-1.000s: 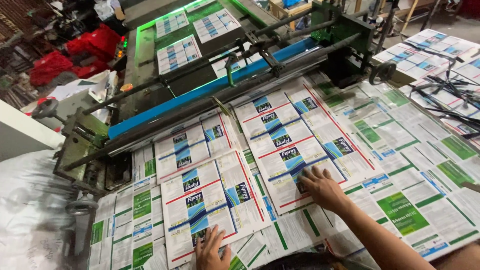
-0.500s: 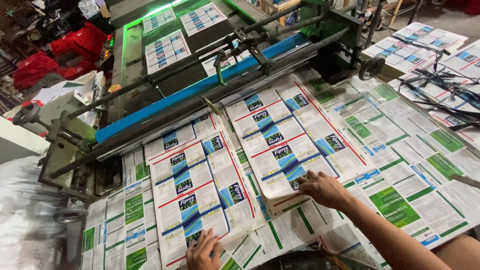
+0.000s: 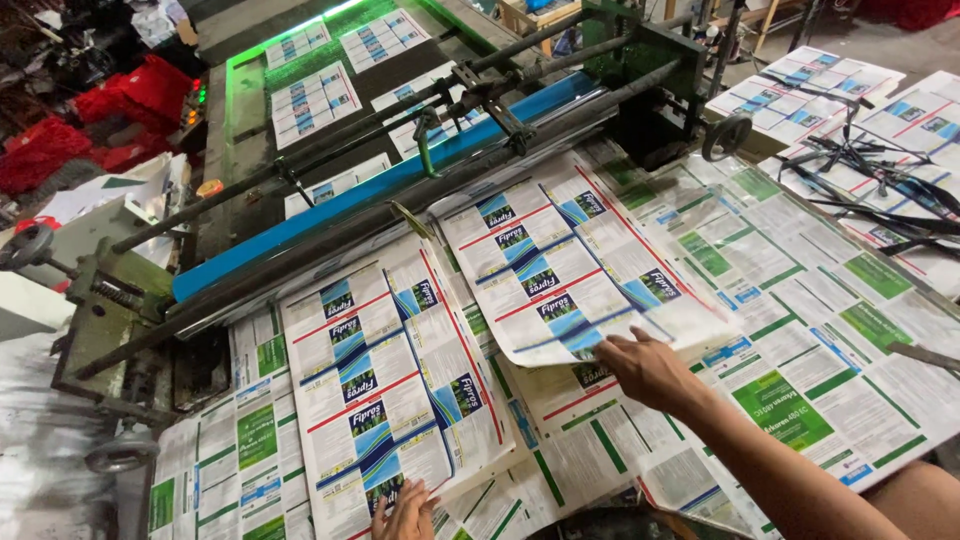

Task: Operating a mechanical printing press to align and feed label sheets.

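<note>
Right hand (image 3: 650, 372): fingers pinch near edge of right printed sheet (image 3: 570, 270), lifted off tabletop (image 3: 850, 330). Left hand (image 3: 405, 510): fingers spread flat on left printed sheet (image 3: 390, 380), beside it.

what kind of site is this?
Most likely a print or label-finishing shop. A roller machine with a blue bar feeds out printed sheets, more sheets cover the table, and the right hand lifts one while the left hand rests on another.

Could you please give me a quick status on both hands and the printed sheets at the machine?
Right hand lifting near edge of right printed sheet. Left hand flat on left printed sheet. Blue roller behind; nothing in the way.
</note>
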